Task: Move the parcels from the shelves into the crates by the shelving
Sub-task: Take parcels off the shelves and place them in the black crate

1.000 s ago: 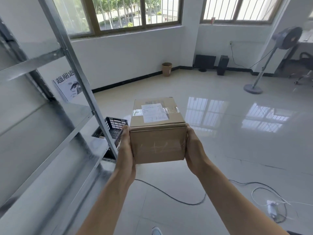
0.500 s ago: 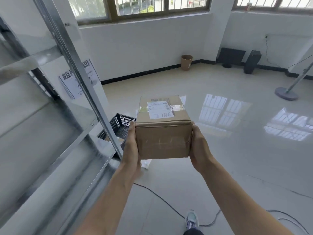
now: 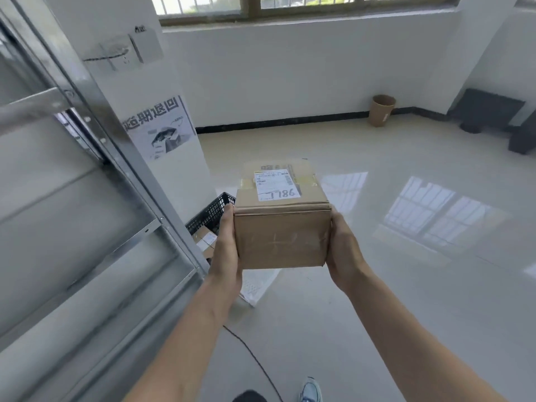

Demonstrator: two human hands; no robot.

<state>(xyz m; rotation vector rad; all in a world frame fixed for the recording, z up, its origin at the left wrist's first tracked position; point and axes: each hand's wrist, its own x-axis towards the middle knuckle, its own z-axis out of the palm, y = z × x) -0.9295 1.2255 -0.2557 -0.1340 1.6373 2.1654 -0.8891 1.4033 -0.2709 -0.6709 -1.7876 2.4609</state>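
We see only a corner of the black crate [image 3: 213, 211]; the cardboard parcel [image 3: 281, 242] and left hand [image 3: 226, 252] cover the rest. That hand's fingers and the right hand's [image 3: 342, 252] lie hidden behind the parcel. The label's [image 3: 275, 185] fine print is too small to read.

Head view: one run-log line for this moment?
phase: carry | cardboard parcel: held between left hand and right hand | black crate: by shelving, second parcel inside | placed: not yet

I log: plain brown cardboard parcel box [image 3: 282, 242] between the fingers of my left hand [image 3: 224, 248] and right hand [image 3: 342, 250], with a white label [image 3: 277, 185] bearing dark handwritten digits; black lattice-mesh plastic crate [image 3: 213, 211] just beyond my left fingers [image 3: 229, 213]; grey metal shelving [image 3: 87, 198].
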